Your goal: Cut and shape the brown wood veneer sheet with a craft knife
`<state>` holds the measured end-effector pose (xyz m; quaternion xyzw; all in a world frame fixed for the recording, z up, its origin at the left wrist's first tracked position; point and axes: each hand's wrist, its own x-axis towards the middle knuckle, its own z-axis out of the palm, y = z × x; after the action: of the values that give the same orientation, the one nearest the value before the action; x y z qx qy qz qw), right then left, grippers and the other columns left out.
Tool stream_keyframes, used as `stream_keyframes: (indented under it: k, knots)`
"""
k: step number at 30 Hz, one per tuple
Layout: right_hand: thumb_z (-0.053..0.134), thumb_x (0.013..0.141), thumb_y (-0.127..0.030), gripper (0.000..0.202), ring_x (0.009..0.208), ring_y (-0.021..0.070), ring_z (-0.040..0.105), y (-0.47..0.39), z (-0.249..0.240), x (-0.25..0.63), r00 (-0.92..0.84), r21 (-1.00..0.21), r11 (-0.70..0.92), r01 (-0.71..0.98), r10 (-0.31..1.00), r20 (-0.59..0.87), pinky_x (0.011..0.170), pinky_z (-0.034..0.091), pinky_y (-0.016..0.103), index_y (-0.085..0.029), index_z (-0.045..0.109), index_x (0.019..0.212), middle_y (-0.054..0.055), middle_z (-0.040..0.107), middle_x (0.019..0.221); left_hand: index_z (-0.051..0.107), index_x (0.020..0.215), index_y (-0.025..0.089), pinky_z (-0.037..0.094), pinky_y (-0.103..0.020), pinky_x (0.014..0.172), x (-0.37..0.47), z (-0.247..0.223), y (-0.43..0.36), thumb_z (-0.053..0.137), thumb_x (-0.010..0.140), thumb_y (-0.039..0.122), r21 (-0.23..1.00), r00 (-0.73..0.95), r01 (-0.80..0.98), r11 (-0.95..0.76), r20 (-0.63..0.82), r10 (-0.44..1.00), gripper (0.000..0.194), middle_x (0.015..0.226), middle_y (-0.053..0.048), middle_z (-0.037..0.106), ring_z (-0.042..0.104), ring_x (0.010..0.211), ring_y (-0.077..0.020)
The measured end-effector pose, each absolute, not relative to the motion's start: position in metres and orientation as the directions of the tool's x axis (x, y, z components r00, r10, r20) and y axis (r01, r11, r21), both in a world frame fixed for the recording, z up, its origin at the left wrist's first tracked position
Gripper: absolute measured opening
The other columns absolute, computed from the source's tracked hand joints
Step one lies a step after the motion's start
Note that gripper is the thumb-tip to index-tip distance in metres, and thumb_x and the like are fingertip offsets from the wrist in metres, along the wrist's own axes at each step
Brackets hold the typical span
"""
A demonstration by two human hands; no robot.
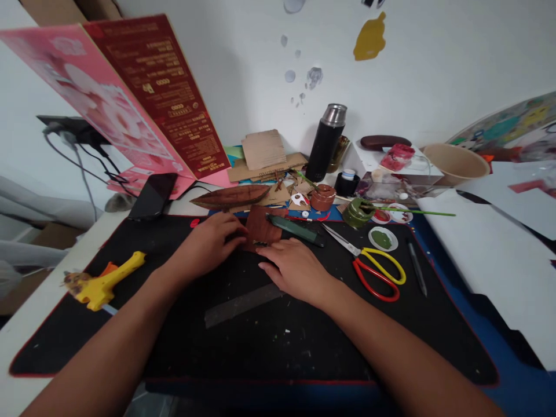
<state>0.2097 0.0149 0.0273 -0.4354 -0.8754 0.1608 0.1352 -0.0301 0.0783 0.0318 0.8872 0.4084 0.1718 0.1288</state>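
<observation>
On the black desk mat, a brown painted piece, probably cardboard (263,220), lies between my two hands. My left hand (212,243) has its fingers curled at the left edge of this piece, thumb and fingertips close together. My right hand (295,263) bends its fingers over the near right edge, with the thumb a little apart below. A small dark, patterned bit shows by the right fingertips; its kind is unclear. A green utility knife (296,229) lies across the brown piece, just beyond my right hand. Below the hands rests a dark flat ruler-like strip (243,306).
Scissors (380,267) with red and yellow handles and a dark pen (417,269) lie at right. A yellow glue gun (102,284) and a phone (153,197) are at left. Behind stand paint jars (358,213), a leaf-shaped brown piece (230,197) and a black flask (325,142).
</observation>
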Motion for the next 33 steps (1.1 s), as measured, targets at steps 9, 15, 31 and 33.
stream_keyframes:
  k: [9,15,31,33]
  knots:
    - [0.060,0.105,-0.029,0.030,0.109,0.0260,0.070,0.015,0.030,0.209,-0.596,-0.377,0.579,0.723,0.798,0.083,0.093,0.046,0.041,-0.017,0.069,0.130,0.010,0.078,0.117,0.069,0.097,0.021,0.050,-0.041,0.093,-0.009,0.021,0.075,0.058,0.098,0.026,0.426,0.641,0.644,-0.636,0.153,0.752,0.012,0.103,-0.006,0.069,0.063,0.101,-0.0248]
    - [0.059,0.105,-0.029,0.033,0.111,0.0265,0.069,0.015,0.034,0.209,-0.597,-0.370,0.572,0.732,0.801,0.056,0.094,0.045,0.041,-0.017,0.068,0.134,0.010,0.078,0.117,0.066,0.094,0.021,0.050,-0.040,0.088,-0.010,0.017,0.076,0.055,0.099,0.027,0.446,0.623,0.652,-0.614,0.147,0.768,0.013,0.100,-0.006,0.068,0.064,0.097,-0.0247]
    - [0.061,0.104,-0.028,0.033,0.110,0.0265,0.069,0.015,0.030,0.210,-0.590,-0.396,0.567,0.722,0.804,0.076,0.094,0.047,0.041,-0.018,0.068,0.135,0.010,0.078,0.117,0.068,0.094,0.023,0.053,-0.034,0.078,-0.022,0.037,0.078,0.051,0.097,0.041,0.550,0.507,0.699,-0.457,0.069,0.859,0.024,0.092,-0.003,0.075,0.068,0.083,-0.0222]
    - [0.062,0.104,-0.028,0.031,0.111,0.0260,0.069,0.015,0.029,0.210,-0.585,-0.404,0.566,0.718,0.806,0.091,0.095,0.047,0.041,-0.019,0.069,0.133,0.010,0.078,0.118,0.070,0.092,0.025,0.052,-0.034,0.077,-0.033,0.045,0.081,0.055,0.094,0.044,0.528,0.437,0.749,-0.401,0.062,0.897,0.024,0.089,-0.002,0.076,0.069,0.081,-0.0229]
